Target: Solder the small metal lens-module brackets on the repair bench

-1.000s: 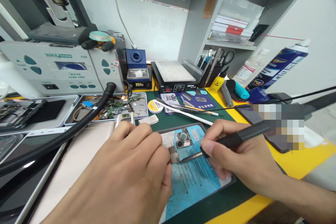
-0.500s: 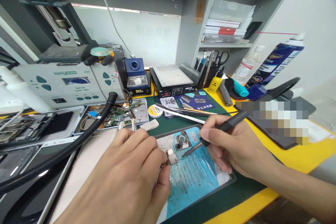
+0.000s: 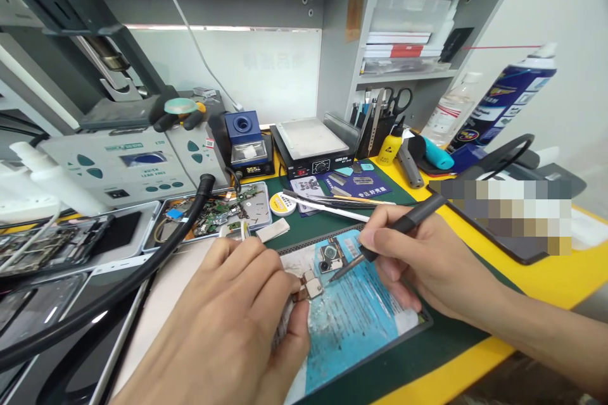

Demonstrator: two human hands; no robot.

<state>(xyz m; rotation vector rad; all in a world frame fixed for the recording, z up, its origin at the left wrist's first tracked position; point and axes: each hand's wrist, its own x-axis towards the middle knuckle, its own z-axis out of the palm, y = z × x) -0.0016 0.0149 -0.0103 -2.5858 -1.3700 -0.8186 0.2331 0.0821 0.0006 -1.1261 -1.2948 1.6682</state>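
The small metal part (image 3: 314, 288) has turned, baring more ribbon (image 3: 300, 295). Over the blue sheet (image 3: 339, 348), the left hand (image 3: 228, 316) seemingly pinches it; light, probably fragile, best held by its edges. The right hand (image 3: 427, 256) pinches a pen-like tool (image 3: 412, 218).

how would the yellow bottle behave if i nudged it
The yellow bottle would probably tip if nudged high up, since it stands upright and looks tall for its base. Its smooth, plastic-looking sides may give a little under a squeeze. Its fill is hidden, so weight is uncertain.
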